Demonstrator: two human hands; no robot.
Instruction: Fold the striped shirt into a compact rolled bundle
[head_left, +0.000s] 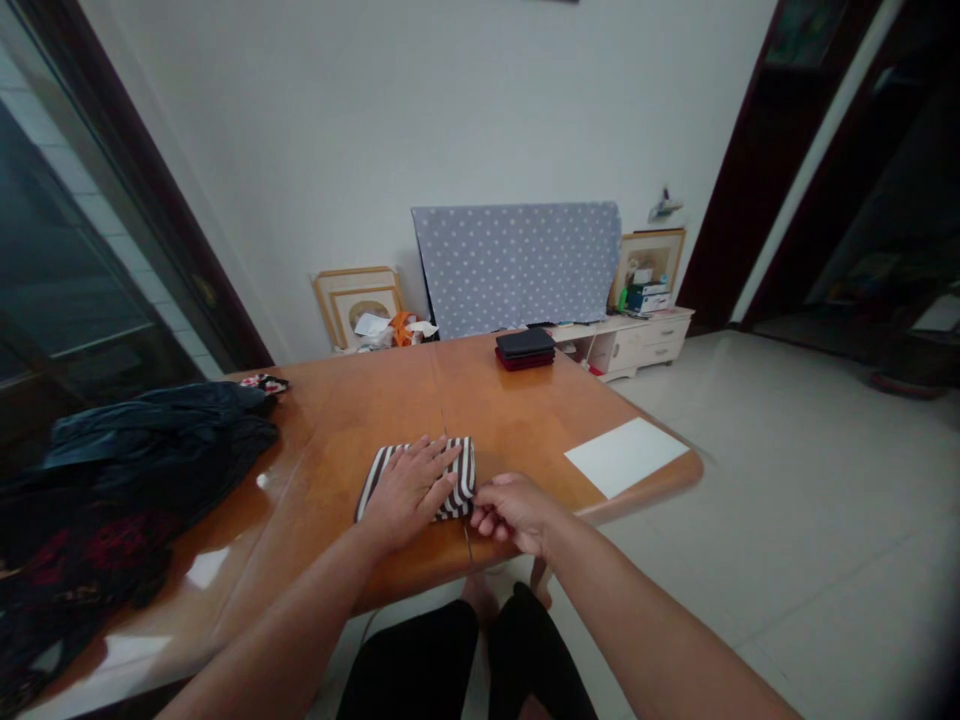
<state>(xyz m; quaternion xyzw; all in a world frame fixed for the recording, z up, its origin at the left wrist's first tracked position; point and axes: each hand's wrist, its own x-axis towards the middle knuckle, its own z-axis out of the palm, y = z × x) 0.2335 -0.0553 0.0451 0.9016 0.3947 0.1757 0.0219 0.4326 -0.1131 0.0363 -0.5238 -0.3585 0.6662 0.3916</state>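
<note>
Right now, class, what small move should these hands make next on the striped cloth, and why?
Probably the right hand should fold the striped cloth's right end inward: its fingers already sit at that end, while the left hand lies flat on the cloth, pinning it to the wooden table.

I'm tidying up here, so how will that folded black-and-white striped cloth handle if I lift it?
The folded black-and-white striped cloth is probably light and floppy, since it flattens under the left hand. It may slide on the glossy orange-brown wooden table, and could fall open if lifted by one edge.
</note>
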